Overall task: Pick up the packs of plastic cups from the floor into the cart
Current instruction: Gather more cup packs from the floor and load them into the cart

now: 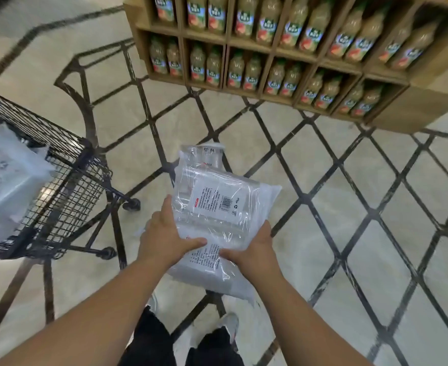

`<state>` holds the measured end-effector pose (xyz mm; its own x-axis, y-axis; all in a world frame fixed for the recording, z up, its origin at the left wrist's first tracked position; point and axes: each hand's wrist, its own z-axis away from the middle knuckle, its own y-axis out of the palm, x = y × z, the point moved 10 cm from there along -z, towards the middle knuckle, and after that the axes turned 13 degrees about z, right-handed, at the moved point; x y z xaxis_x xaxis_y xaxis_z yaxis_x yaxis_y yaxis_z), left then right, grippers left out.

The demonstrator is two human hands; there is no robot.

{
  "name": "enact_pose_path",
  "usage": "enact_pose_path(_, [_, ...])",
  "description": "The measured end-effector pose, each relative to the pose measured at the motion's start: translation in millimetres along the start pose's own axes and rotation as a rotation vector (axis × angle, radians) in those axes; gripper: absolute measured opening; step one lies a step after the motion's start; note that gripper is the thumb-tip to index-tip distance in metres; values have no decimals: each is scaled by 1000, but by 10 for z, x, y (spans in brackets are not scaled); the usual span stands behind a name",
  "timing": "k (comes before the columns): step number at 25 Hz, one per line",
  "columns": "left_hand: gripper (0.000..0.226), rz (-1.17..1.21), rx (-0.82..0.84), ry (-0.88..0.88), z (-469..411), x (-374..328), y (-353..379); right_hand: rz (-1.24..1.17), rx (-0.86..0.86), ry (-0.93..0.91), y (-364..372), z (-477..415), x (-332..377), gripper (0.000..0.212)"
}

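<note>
I hold a stack of clear plastic cup packs [217, 204] in front of me above the floor, white labels with a barcode facing up. My left hand [165, 235] grips the stack's near left edge, thumb across the top. My right hand [252, 249] grips its near right edge, fingers curled under. One more pack [204, 154] shows at the far end of the stack; whether it lies on the floor or on the stack I cannot tell. The black wire cart [67, 186] stands to the left, with white packs [9, 175] inside it.
A cardboard display shelf [270, 48] full of juice bottles stands ahead and to the right. The floor [349, 207] is pale tile with dark diamond lines. My legs and white shoes [228, 323] are below the stack. The cart's wheels [132, 204] sit close to my left.
</note>
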<state>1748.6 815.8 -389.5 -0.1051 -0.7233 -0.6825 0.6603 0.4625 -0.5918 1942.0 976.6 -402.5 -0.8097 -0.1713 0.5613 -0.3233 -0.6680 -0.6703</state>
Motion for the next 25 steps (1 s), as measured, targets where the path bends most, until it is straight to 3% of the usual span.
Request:
enact_pose_path(6, [141, 75, -92, 96, 363, -712, -778, 49, -47, -145, -733, 292, 783, 128])
enact_pose_path(13, [141, 38, -145, 141, 469, -883, -1672, 60, -55, -256, -780, 450, 1713, 136])
enact_pose_path(25, [146, 184, -325, 61, 346, 242, -3165, 120, 29, -490, 206, 713, 3502, 127])
